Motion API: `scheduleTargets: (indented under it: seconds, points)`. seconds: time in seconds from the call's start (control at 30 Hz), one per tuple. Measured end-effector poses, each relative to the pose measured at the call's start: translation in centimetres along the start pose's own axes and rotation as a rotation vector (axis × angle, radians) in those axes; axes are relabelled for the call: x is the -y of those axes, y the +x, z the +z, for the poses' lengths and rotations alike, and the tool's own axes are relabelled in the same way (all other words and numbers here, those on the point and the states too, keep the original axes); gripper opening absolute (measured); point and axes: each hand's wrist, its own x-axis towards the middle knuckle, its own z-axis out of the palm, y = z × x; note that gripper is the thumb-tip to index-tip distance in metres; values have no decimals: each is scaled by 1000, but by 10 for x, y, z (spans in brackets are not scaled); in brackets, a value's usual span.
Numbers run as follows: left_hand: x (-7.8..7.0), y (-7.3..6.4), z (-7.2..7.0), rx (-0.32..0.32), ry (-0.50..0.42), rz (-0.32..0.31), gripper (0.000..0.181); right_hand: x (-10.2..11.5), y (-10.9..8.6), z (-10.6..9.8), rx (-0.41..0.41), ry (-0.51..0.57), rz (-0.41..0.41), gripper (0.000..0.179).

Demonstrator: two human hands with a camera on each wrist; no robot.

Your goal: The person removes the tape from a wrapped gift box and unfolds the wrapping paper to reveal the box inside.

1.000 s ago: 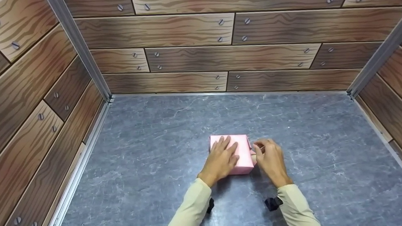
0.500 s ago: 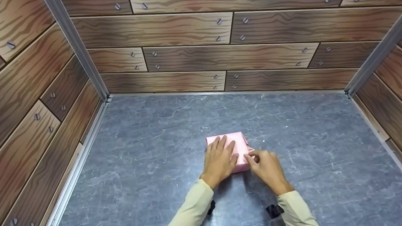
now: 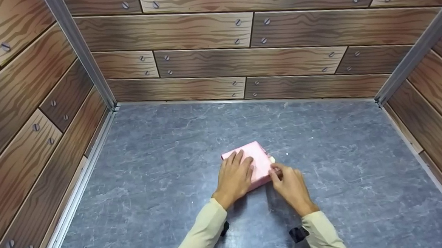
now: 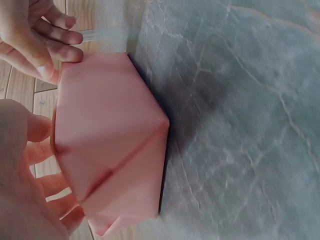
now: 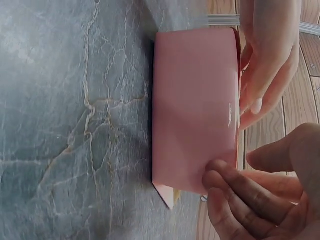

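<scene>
A box wrapped in pink paper (image 3: 256,159) sits on the marbled grey surface, turned at an angle. My left hand (image 3: 233,178) rests on its top with the fingers spread. At the near right corner, my right hand (image 3: 293,188) has curled fingers and thumb around the box edge. In the right wrist view, its fingertips (image 5: 216,172) touch the pink side. A loose paper flap (image 5: 166,196) sticks out low at the box's right end, and a pale cream patch (image 3: 271,159) shows there. Folded paper creases (image 4: 107,175) mark the end facing the left wrist camera.
Wood-print panels (image 3: 198,61) wall in the back and both sides, joined by grey metal posts (image 3: 79,52). A small white speck (image 3: 287,153) lies on the surface right of the box. Dark wrist mounts (image 3: 298,234) hang under the cream sleeves (image 3: 202,231).
The box has turned counterclockwise and shifted slightly left under my left hand. My right hand has moved from the flap on its right side to the near right corner.
</scene>
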Motion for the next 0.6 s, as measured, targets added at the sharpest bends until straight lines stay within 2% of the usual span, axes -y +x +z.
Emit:
scheduleTargets:
  seconds: [0.23, 0.4, 0.6]
  points:
    - [3, -10, -4, 0, -2, -25, 32, 0, -3, 7, 10, 45, 27, 26]
    - [0, -12, -6, -3, -17, -50, 35, 1, -1, 11, 16, 40, 59, 36]
    - [-2, -13, -8, -55, -4, -53, 32, 0, 4, 17, 27, 20, 59, 54]
